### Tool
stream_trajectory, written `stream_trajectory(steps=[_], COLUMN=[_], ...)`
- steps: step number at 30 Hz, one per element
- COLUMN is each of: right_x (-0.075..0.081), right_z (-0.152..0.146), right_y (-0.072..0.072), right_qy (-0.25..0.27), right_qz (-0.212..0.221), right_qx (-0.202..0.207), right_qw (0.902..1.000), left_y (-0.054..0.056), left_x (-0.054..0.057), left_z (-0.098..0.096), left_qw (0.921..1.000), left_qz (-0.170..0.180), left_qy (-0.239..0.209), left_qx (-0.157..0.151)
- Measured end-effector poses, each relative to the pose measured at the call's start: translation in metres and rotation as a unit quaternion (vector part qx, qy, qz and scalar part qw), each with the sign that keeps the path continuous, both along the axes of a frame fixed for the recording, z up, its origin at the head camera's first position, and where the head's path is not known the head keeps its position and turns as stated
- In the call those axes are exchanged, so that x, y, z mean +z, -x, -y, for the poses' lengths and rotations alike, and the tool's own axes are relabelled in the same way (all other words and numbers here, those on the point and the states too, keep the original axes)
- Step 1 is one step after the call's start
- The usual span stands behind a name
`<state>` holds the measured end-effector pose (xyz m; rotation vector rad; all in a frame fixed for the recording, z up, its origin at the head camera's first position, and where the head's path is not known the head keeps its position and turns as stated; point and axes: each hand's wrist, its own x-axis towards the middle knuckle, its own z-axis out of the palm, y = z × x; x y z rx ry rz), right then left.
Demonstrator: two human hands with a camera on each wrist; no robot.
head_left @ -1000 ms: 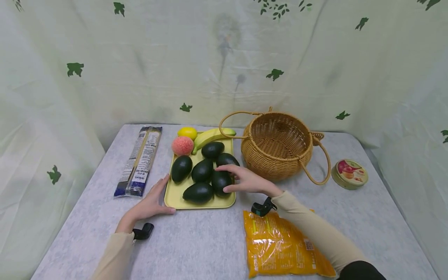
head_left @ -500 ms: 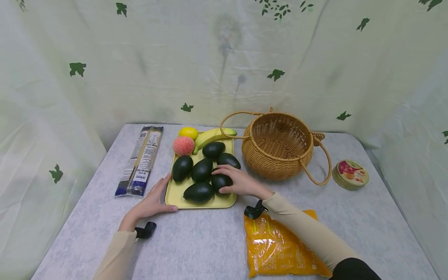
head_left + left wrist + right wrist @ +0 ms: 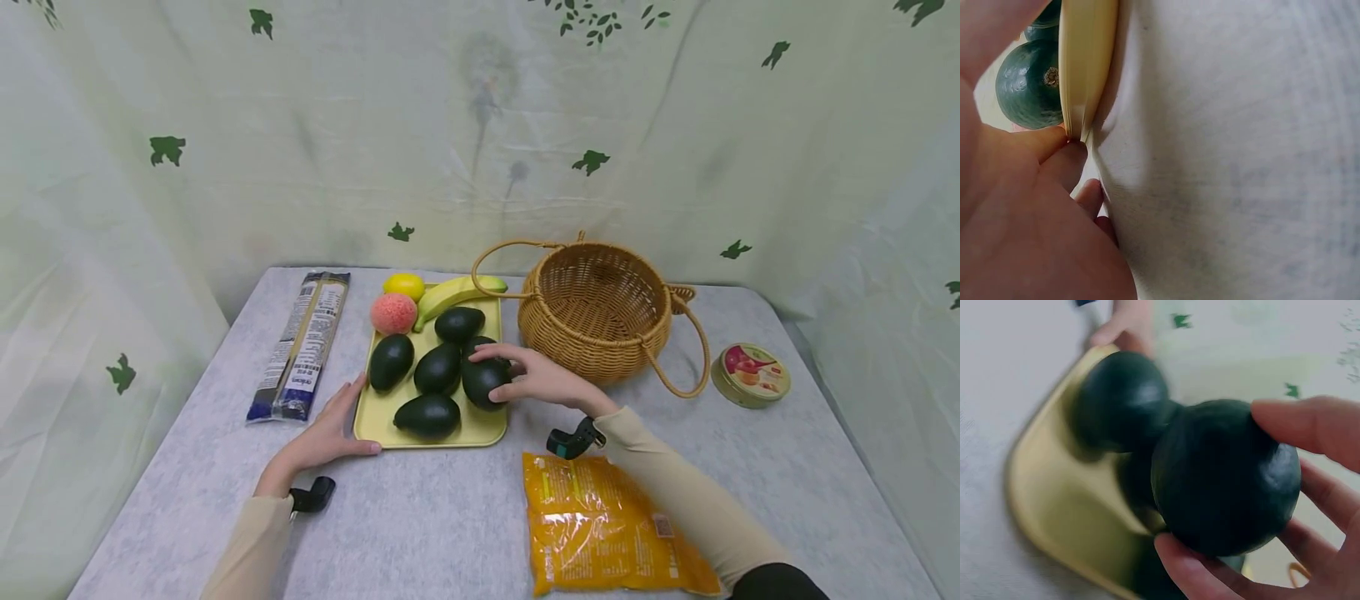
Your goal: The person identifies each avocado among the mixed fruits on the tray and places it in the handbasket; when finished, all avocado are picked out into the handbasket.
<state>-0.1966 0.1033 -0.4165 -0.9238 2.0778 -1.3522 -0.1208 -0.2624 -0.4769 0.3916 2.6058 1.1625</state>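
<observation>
My right hand (image 3: 546,380) grips a dark green avocado (image 3: 484,385) between thumb and fingers, above the tray's right side. Up close in the right wrist view, the held avocado (image 3: 1225,478) stands apart from the tray floor. Fairly straight, the fingers and thumb of my left hand (image 3: 324,437) rest against the front left corner of the yellow tray (image 3: 468,435). The left wrist view has those fingertips at the tray's rim (image 3: 1088,69). Several other avocados lie on the tray, one of them (image 3: 427,416) near the front; another is partly hidden behind the right hand.
A banana (image 3: 453,293), a lemon (image 3: 404,286) and a pink round fruit (image 3: 393,313) occupy the tray's back. Right of it stands a wicker basket (image 3: 600,354) with looped handles. A long packet (image 3: 302,346), an orange bag (image 3: 592,533) and a round tin (image 3: 752,375) lie around.
The right hand reached down around the front right avocado, then lifted it off the tray and moved slightly right and back. The left hand has stayed at the tray's corner.
</observation>
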Motion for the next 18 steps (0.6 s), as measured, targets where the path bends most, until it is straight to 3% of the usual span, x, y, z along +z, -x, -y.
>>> stream_trajectory(steps=[7,12,18], right_x=[0.032,0.060,0.087], right_z=[-0.016,-0.033,-0.060], right_y=[0.009,0.014,0.026], right_qy=[0.089,0.126,0.133], right_qz=[0.081,0.085,0.107], right_qx=[0.006,0.000,0.001], right_qw=[0.9927,0.9884,0.9853], left_y=[0.000,0.000,0.000], left_x=[0.000,-0.002,-0.003], left_z=[0.000,0.000,0.000], left_qw=[1.0000,1.0000,0.9999], left_qz=[0.002,0.004,0.009], left_qy=[0.000,0.004,0.005], left_qx=[0.000,0.002,0.005])
